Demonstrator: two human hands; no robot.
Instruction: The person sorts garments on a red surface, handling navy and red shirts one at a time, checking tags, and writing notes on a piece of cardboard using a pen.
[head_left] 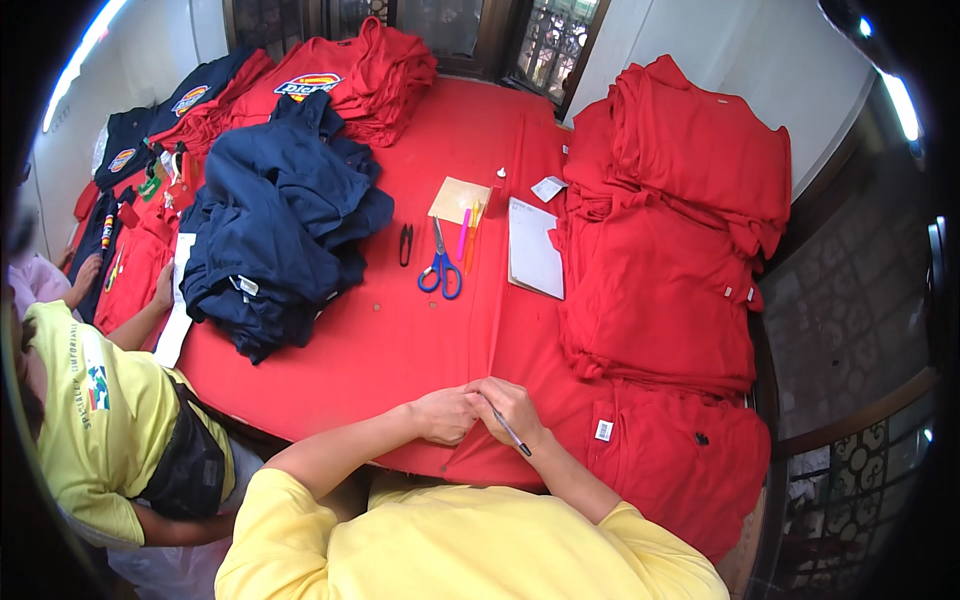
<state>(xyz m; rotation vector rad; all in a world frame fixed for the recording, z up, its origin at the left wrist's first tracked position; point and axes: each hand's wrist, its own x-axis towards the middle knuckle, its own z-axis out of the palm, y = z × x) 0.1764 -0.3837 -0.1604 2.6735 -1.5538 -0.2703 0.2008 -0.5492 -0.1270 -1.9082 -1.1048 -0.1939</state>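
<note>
My right hand (507,408) is closed around a pen (514,433), whose dark end sticks out toward my right wrist. Pressed up against it is my left hand (446,416), with its fingers curled; whether anything sits inside them is hidden. Both hands meet above the near edge of the red-covered table (400,350). Beyond them lie blue-handled scissors (440,272), black thread snips (406,244), a pink marker (464,234) and a yellow-orange pen (473,240). A white notepad (535,248) rests to their right, beside the folded red garments.
Tall stacks of red garments (660,290) line the right side. A navy garment heap (285,220) lies left of centre, and red shirts (350,80) are piled behind it. At the left, a co-worker in a yellow shirt (110,430) holds a white paper strip (176,310).
</note>
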